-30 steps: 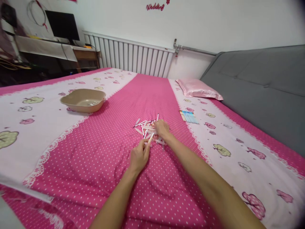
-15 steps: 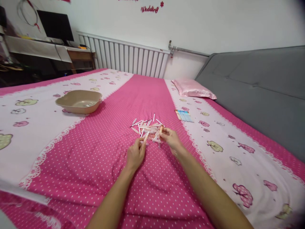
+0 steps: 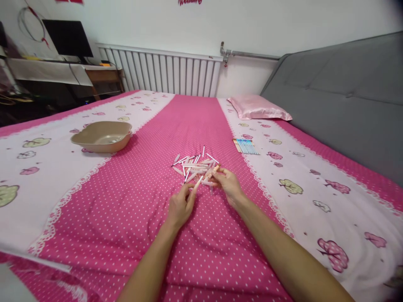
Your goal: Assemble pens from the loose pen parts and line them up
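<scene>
Head view is showing the left hand's fingertips [image 3: 189, 192] pinching together on a white stick [image 3: 198, 183], which is angling up and to the right toward the middle of the frame. Just right of that, the right hand's fingertips [image 3: 218, 176] are closing on an orange-tipped stick [image 3: 215, 170], holding it low over the near edge of the heap. The left hand [image 3: 180, 205] is sitting a bit below centre, the right hand [image 3: 229, 183] just beside it to the right, both forearms running in from the bottom edge. Right above the fingers, the pile of sticks [image 3: 192, 162] is lying loose and criss-crossed on the pink dotted bedsheet [image 3: 132, 201], dead centre of the picture. Further out, a beige bowl [image 3: 101, 136] is resting on the sheet at middle left, well apart from the heap, and a neat row of blue pens [image 3: 246, 146] is lying to the right of the pile on the paler tree-print strip. A pink pillow [image 3: 257, 108] is sitting beyond those, against the grey headboard [image 3: 340, 96] filling the right side. A white radiator [image 3: 163, 75] is running along the top, with a dark monitor [image 3: 67, 38] in the upper left corner.
</scene>
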A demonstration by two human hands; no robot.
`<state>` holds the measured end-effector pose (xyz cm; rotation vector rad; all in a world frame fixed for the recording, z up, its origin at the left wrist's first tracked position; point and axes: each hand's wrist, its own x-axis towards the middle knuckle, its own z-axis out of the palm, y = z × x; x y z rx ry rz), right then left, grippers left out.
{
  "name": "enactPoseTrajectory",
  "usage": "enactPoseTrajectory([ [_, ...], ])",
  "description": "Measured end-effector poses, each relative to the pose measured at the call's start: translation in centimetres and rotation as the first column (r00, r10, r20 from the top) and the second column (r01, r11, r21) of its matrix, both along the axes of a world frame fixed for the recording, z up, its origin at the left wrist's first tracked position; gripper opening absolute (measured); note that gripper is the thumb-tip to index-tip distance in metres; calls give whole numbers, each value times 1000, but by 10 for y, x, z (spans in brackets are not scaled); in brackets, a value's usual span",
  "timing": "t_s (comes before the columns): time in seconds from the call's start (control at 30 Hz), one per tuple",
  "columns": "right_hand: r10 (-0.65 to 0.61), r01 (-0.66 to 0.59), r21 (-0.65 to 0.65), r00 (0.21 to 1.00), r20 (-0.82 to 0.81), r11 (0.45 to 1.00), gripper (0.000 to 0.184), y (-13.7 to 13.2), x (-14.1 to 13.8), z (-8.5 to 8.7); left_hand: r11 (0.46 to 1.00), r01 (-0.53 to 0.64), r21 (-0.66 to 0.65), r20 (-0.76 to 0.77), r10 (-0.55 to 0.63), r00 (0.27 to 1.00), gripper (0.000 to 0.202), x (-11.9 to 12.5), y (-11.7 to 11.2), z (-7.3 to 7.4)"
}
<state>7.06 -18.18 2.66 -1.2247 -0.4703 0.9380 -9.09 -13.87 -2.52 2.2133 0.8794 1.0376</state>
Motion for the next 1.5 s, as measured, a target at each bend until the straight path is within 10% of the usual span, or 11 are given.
enactPoseTrajectory([
  [1.5,189,-199,42,965,182,979,37,-5,-11,-2,999,34,29,-21,-33,999,28,1,-1,0],
])
